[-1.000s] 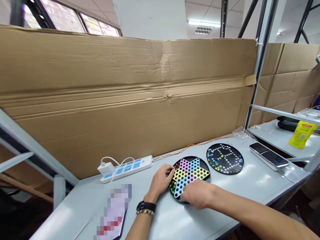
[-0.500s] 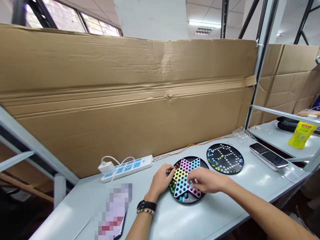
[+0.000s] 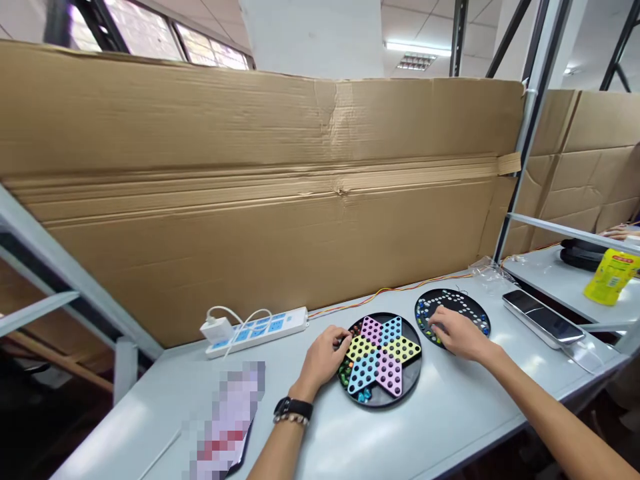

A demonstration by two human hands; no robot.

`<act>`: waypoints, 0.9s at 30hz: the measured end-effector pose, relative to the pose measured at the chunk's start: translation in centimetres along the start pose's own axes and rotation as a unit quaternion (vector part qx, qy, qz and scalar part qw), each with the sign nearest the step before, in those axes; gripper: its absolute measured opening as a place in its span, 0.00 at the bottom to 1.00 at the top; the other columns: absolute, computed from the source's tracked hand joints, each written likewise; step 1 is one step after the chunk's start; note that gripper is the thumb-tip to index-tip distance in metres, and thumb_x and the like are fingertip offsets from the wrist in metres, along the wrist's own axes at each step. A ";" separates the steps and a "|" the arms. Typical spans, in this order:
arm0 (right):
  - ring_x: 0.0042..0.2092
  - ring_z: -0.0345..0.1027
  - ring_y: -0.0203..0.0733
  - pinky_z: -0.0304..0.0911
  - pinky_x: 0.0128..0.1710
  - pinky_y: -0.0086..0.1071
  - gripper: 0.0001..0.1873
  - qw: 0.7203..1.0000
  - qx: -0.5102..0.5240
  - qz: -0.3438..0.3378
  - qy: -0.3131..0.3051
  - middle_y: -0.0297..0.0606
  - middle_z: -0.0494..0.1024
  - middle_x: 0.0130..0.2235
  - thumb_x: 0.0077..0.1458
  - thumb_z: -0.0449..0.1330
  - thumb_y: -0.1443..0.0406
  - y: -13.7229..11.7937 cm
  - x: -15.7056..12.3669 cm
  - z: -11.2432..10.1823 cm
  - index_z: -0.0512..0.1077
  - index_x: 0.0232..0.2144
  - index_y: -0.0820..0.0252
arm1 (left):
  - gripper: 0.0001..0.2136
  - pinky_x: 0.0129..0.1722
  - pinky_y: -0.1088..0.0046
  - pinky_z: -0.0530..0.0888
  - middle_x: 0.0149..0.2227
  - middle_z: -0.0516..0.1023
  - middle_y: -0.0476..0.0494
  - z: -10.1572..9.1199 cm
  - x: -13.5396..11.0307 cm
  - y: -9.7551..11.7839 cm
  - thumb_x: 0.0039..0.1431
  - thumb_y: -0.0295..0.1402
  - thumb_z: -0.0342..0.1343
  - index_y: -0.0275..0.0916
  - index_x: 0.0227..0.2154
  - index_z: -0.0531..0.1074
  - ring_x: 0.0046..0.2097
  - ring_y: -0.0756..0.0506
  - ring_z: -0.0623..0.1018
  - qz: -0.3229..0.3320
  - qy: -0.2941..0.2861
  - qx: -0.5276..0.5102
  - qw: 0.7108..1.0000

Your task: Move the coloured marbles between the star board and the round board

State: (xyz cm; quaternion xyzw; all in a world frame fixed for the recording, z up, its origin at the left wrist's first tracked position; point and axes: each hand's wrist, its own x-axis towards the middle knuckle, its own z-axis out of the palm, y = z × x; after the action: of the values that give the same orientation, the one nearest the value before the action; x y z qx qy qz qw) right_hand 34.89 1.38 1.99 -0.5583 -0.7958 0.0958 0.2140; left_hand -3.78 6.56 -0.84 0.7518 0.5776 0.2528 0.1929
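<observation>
A round black Chinese checkers board (image 3: pixel 379 353) with a pink, blue and yellow six-pointed star lies on the table. Red, green and blue marbles sit in the pockets between its points. My left hand (image 3: pixel 327 353) is at the board's left rim, fingers curled over the edge. To the right lies a second round black board (image 3: pixel 463 308) with white dots, holding several blue and yellow-green marbles. Over its front left part is my right hand (image 3: pixel 457 331), thumb and fingertips brought together low among the marbles. Whatever is between those fingertips is too small to make out.
A power strip (image 3: pixel 260 331) with a plugged white charger stands behind, against a cardboard wall (image 3: pixel 280 260). A blurred-out phone-like object (image 3: pixel 233 417) lies front left. At right are a phone on a white box (image 3: pixel 543 317) and a yellow pouch (image 3: pixel 610 277) beyond a metal post.
My right hand has moved from above the star board rightward to the dotted board, uncovering the star. My left hand stays at the rim. The camera view has shifted slightly.
</observation>
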 end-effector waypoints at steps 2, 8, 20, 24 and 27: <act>0.45 0.80 0.46 0.73 0.48 0.37 0.14 0.999 0.041 -0.026 -0.024 0.43 0.85 0.49 0.75 0.57 0.66 -3.2 0.1 0.4 0.84 0.47 0.54 | 0.19 0.53 0.58 0.82 0.48 0.90 0.41 0.0 0.0 -0.1 0.70 0.49 0.52 0.46 0.41 0.85 0.46 0.37 0.86 0.000 -0.001 -0.001 1.000; 0.44 0.79 0.50 0.66 0.40 0.36 0.06 0.973 0.018 -0.189 -0.131 0.43 0.87 0.46 0.70 0.66 0.62 -12.9 0.4 5.6 0.84 0.43 0.53 | 0.19 0.54 0.55 0.83 0.48 0.91 0.39 0.0 0.1 -0.2 0.70 0.48 0.52 0.45 0.41 0.85 0.47 0.35 0.87 0.005 -0.007 -0.002 1.000; 0.28 0.67 0.37 0.48 0.24 0.33 0.12 0.935 -0.110 -0.264 -0.209 0.40 0.87 0.45 0.60 0.69 0.74 -15.1 1.9 6.7 0.86 0.44 0.57 | 0.18 0.55 0.57 0.84 0.49 0.91 0.40 -0.1 0.2 -0.5 0.72 0.46 0.52 0.45 0.43 0.86 0.47 0.37 0.88 0.012 -0.014 0.007 1.000; 0.28 0.68 0.36 0.47 0.23 0.31 0.13 0.927 -0.132 -0.277 -0.217 0.38 0.88 0.44 0.60 0.71 0.74 -15.4 2.8 7.0 0.87 0.44 0.55 | 0.17 0.56 0.57 0.84 0.50 0.91 0.40 -0.1 0.2 -0.5 0.72 0.45 0.52 0.45 0.44 0.85 0.49 0.38 0.87 0.010 -0.019 0.011 1.000; 0.28 0.69 0.36 0.47 0.24 0.31 0.12 0.925 -0.141 -0.282 -0.213 0.36 0.88 0.42 0.59 0.71 0.75 -15.5 3.7 7.6 0.88 0.41 0.55 | 0.17 0.56 0.59 0.84 0.50 0.91 0.40 0.0 0.2 -0.6 0.73 0.44 0.52 0.44 0.44 0.85 0.49 0.38 0.87 0.009 -0.023 0.016 1.000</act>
State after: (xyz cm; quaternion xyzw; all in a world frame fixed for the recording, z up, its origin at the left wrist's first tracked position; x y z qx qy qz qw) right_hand 17.24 -0.11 2.13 -0.3020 -0.9524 0.0354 -0.0231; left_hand -4.18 6.92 -1.10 0.7658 0.5701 0.2280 0.1913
